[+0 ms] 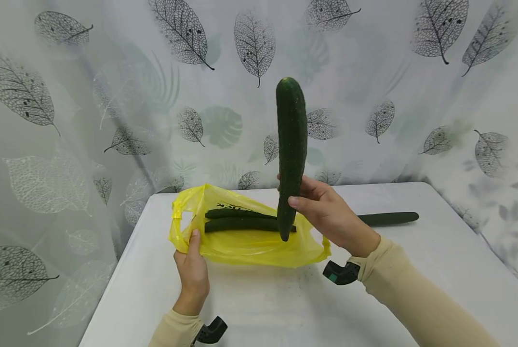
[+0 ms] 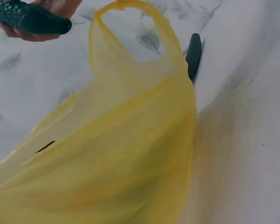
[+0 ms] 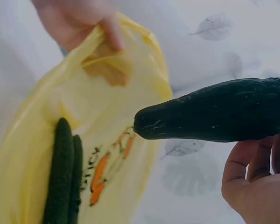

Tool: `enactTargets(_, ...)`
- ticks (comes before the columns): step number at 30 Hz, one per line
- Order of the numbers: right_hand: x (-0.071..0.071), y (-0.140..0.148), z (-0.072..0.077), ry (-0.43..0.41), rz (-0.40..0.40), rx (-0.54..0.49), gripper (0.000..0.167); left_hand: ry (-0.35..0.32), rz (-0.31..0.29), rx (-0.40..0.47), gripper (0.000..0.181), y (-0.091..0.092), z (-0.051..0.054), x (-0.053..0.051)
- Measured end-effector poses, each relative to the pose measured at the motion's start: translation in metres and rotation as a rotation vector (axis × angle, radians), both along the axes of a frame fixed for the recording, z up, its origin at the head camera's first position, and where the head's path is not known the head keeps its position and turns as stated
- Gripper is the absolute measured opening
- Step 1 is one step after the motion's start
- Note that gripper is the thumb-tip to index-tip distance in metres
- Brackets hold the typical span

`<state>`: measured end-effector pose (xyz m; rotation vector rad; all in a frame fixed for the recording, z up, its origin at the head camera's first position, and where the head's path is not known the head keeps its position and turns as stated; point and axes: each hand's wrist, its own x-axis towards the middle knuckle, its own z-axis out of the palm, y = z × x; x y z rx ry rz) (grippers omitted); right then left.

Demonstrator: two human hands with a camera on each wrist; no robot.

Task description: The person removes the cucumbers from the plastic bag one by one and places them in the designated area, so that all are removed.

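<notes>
Yellow bag (image 1: 250,248) partly hides the left hand (image 1: 192,274).

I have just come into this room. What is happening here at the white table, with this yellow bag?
A person is handling cucumbers with both hands. The right hand holds one long cucumber roughly upright, near the open yellow bag. The left hand grips the bag's edge beside one handle. Two cucumbers lie inside the bag, and another cucumber lies on the white table, to the right of the bag.
</notes>
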<state>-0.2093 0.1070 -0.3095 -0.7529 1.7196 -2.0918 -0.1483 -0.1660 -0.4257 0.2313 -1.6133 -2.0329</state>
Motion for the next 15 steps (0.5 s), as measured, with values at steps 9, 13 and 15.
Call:
enactTargets(9,-0.007,0.032,0.020,-0.004,-0.059,-0.081,0.053,-0.002,0.012,-0.001,0.041,0.002,0.002,-0.003)
enactTargets(13,-0.008,0.052,0.024,0.012,-0.085,-0.081,0.052,-0.030,0.008,-0.005,0.042,0.001,0.000,-0.004)
enactTargets(15,-0.008,0.063,0.023,0.021,-0.101,-0.069,0.052,-0.045,0.006,-0.008,0.042,0.001,-0.001,-0.003)
